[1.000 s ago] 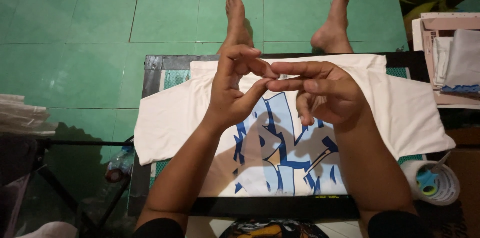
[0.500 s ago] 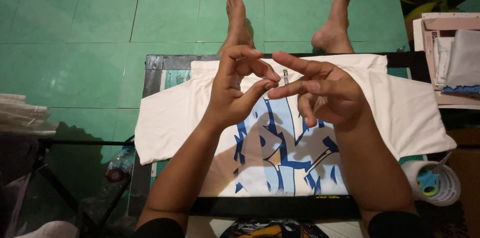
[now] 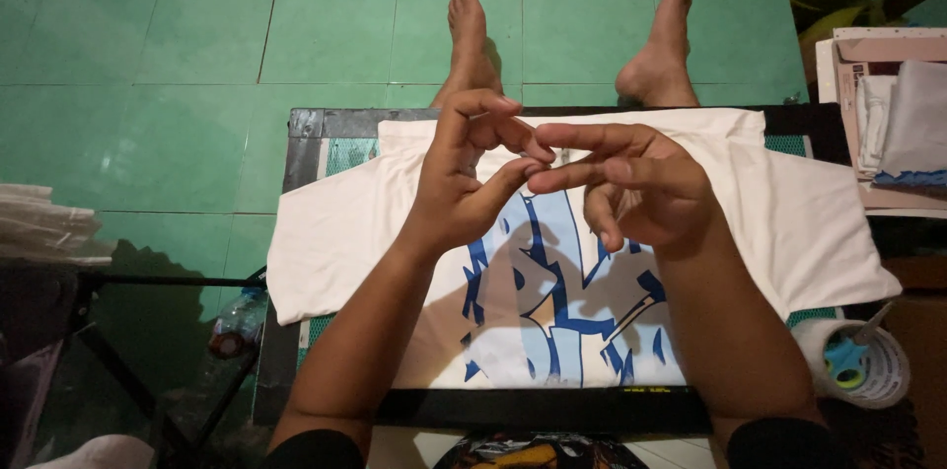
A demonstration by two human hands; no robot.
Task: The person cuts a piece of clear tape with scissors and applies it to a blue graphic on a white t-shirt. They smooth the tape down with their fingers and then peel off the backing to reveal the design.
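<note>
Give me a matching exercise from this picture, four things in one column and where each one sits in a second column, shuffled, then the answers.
Things:
1. white T-shirt
2. tape roll
3. plastic bottle
4. left hand

Places:
A. on the floor, left of the frame
B. fingertips meeting the right hand above the print
C. spread flat on the black frame
D. lower right, beside the shirt

Pairs: 1-C, 2-D, 3-A, 4-B

White T-shirt (image 3: pixel 789 222) with blue print lies flat, face up, on the dark-framed board (image 3: pixel 306 124).
</note>
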